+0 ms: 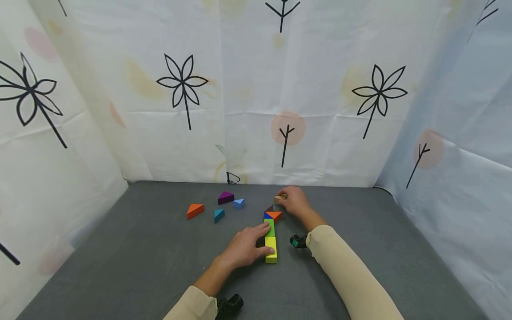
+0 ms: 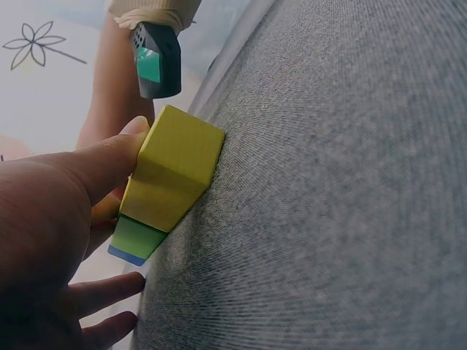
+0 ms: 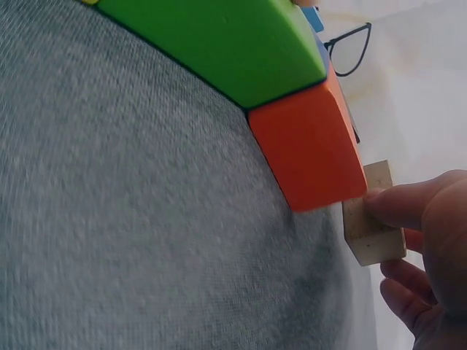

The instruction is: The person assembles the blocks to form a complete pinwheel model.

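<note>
Two bare hands show on my head feed, above a grey table (image 1: 152, 249), and I take the green block (image 1: 271, 230) as my landmark. The left hand (image 1: 246, 246) reaches in from the left of it, its fingers extended and unclenched, a fingertip resting on the green block and the thumb on the yellow block (image 1: 271, 243), which abuts its near end. At its far end I see a blue wedge (image 1: 266, 216) and an orange wedge (image 1: 276, 215) set side by side, with a brown wedge (image 1: 269, 208) just past them. Farther beyond the green block, the right hand (image 1: 295, 201) pinches a plain wooden block (image 1: 277, 199) in its fingers. Well to the left of the green block lie a purple wedge (image 1: 226, 198), a light blue wedge (image 1: 238, 203), a teal wedge (image 1: 218, 215) and a second orange piece (image 1: 195, 210).

On my left wrist feed, the thumb touches the yellow block, nearer the camera than the green block; the other fingers are spread and grip nothing.

On my right wrist feed, the orange wedge meets the end of the green block, and past it the thumb and fingers grasp the plain wooden block; I cannot tell whether that touches the table.
</note>
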Available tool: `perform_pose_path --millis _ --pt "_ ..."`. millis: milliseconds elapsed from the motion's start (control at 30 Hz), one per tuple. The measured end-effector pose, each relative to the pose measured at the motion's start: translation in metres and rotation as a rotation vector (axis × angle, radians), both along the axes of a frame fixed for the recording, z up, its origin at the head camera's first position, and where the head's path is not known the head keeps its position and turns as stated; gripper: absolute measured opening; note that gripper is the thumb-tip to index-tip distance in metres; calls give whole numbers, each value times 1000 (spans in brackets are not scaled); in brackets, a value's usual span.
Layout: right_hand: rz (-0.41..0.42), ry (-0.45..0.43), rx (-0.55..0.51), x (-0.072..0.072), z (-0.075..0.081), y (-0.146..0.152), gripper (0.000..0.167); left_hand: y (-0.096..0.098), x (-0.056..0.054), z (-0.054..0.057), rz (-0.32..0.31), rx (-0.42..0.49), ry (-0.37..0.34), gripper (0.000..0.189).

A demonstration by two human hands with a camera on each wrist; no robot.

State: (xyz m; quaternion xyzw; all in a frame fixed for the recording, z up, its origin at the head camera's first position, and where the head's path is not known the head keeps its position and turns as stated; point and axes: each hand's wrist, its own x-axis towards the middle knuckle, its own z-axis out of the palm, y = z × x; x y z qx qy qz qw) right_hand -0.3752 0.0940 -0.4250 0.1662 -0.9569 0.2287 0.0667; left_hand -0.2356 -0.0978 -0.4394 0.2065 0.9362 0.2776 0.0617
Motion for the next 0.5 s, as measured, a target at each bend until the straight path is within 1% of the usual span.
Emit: perform_pose_path --millis 167,367,500 --pt "2 -13 13 2 1 -7 22 0 -1 0 3 -11 -5 71" --pt "39 -24 24 5 0 -12 23 0 0 -1 -2 -7 15 71" --pt "37 -50 -8 6 -2 -14 25 -1 0 -1 -3 -3 21 70"
